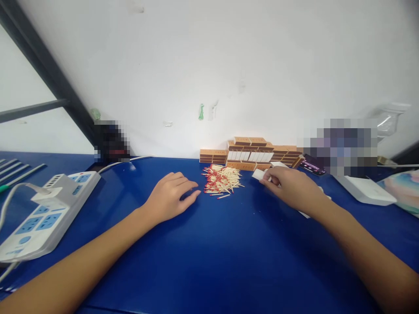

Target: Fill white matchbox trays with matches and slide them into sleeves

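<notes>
A loose pile of matches (222, 179) with red heads lies on the blue table (209, 261). To its left, my left hand (173, 195) rests just above the surface, fingers apart and holding nothing. On the other side of the pile, my right hand (288, 185) pinches a small white box piece (259, 174) between thumb and fingers. More white pieces lie partly hidden under and behind that hand. Behind the matches, brown matchboxes (250, 141) are stacked against the wall, with a row of white pieces among them.
A white power strip (49, 218) with cables sits at the left. Towards the right are a phone (312, 165), a white box (366, 190) and a colourful item (404, 187). A white wall (157, 78) rises behind the table.
</notes>
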### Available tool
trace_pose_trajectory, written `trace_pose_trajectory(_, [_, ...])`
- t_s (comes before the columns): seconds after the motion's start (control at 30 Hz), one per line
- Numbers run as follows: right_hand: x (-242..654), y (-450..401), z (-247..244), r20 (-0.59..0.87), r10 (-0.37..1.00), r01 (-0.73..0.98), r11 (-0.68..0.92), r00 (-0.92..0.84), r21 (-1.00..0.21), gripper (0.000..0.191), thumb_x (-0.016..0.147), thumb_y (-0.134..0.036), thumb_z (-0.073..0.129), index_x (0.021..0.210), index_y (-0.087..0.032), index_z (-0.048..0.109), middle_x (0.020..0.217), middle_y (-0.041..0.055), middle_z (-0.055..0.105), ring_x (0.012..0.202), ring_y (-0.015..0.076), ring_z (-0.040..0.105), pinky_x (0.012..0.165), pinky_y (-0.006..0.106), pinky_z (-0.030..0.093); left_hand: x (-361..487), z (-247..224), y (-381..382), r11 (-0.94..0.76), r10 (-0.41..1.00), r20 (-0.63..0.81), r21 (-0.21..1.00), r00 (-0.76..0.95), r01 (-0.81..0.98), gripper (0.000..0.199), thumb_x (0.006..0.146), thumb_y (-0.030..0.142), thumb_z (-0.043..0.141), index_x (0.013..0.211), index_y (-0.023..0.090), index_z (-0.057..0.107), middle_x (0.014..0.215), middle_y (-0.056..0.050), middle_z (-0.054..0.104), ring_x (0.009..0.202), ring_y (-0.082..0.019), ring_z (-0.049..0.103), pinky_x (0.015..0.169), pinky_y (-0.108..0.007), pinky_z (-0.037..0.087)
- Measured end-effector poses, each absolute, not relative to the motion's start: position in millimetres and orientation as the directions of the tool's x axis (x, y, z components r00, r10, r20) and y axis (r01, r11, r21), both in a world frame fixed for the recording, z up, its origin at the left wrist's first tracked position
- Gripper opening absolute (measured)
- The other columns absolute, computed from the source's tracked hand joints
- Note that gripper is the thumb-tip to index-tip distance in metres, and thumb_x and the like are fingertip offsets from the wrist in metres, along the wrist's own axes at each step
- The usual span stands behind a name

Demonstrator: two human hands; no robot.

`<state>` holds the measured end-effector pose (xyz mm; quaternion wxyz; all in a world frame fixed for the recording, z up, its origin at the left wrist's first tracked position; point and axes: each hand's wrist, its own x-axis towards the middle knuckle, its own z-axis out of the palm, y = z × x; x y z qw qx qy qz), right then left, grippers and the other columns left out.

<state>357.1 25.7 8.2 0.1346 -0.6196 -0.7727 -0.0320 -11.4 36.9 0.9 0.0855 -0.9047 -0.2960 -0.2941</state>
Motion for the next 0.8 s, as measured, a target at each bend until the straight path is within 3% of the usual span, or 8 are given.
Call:
trace_pose_trajectory(0.13, [317,-4,25,0.216,0.912,0.876,0.398,-0.347,-0.273,0.020,0.096,-0.037,0.058,0.087,-0.023,0.069,0.074,0.0032,0.066,0.066,0.0182,0.058,0.061,0.030,0.038,-1,3,17,-0.861,0.437,0.577,0.047,0.690,0.506,0.026,0.100,0.039,0.062,0.108,0.017,0.071,0.079,-0.003,0.073,0.072,-0.017,0.065,0.073,-0.033,0.052])
trace_pose_trajectory(0.27, [267,-32,22,0.089,0.816,0.694,0.538,-0.571,-0.479,0.016,0.098,-0.030,0.060,0.088,-0.023,0.071,0.077,0.0009,0.066,0.066,0.0143,0.057,0.062,0.028,0.040,5,-1,2,-0.868,0.467,0.500,0.103,0.729,0.486,0.059,0.089,0.065,0.069,0.121,0.015,0.067,0.091,-0.006,0.074,0.081,-0.022,0.069,0.088,-0.041,0.056])
trace_pose_trajectory(0.37, [252,-34,14,0.112,0.804,0.654,0.548,-0.584,-0.522,0.015,0.099,-0.033,0.063,0.092,-0.022,0.071,0.077,0.0003,0.064,0.067,0.0140,0.056,0.063,0.027,0.041,6,-3,1,-0.860,0.504,0.391,0.148,0.770,0.489,0.062,0.084,0.070,0.070,0.114,0.016,0.069,0.090,-0.006,0.071,0.083,-0.024,0.067,0.079,-0.040,0.055])
trace_pose_trajectory(0.47, [259,-20,7,0.197,0.832,0.677,0.540,-0.518,-0.501,0.017,0.102,-0.035,0.059,0.099,-0.023,0.071,0.080,0.0012,0.064,0.071,0.0153,0.057,0.066,0.028,0.044,5,-3,3,-0.855,0.518,0.331,0.177,0.789,0.487,0.043,0.089,0.060,0.069,0.099,0.018,0.071,0.083,-0.003,0.067,0.077,-0.021,0.063,0.069,-0.035,0.050])
trace_pose_trajectory(0.63, [279,8,-6,0.350,0.821,0.775,0.555,-0.452,-0.303,0.025,0.105,-0.031,0.051,0.123,-0.022,0.065,0.107,0.0091,0.064,0.085,0.0202,0.063,0.075,0.034,0.050,5,-3,4,-0.857,0.516,0.331,0.216,0.790,0.468,0.035,0.092,0.053,0.068,0.098,0.019,0.071,0.083,-0.003,0.064,0.077,-0.018,0.061,0.068,-0.032,0.047])
trace_pose_trajectory(0.8, [279,17,-15,0.362,0.793,0.765,0.591,-0.490,-0.256,0.018,0.105,-0.027,0.048,0.104,-0.021,0.065,0.100,0.0083,0.062,0.086,0.0206,0.062,0.078,0.034,0.051,5,-5,5,-0.862,0.506,0.338,0.226,0.794,0.453,0.034,0.093,0.052,0.068,0.099,0.019,0.071,0.083,-0.002,0.064,0.077,-0.018,0.060,0.068,-0.032,0.047])
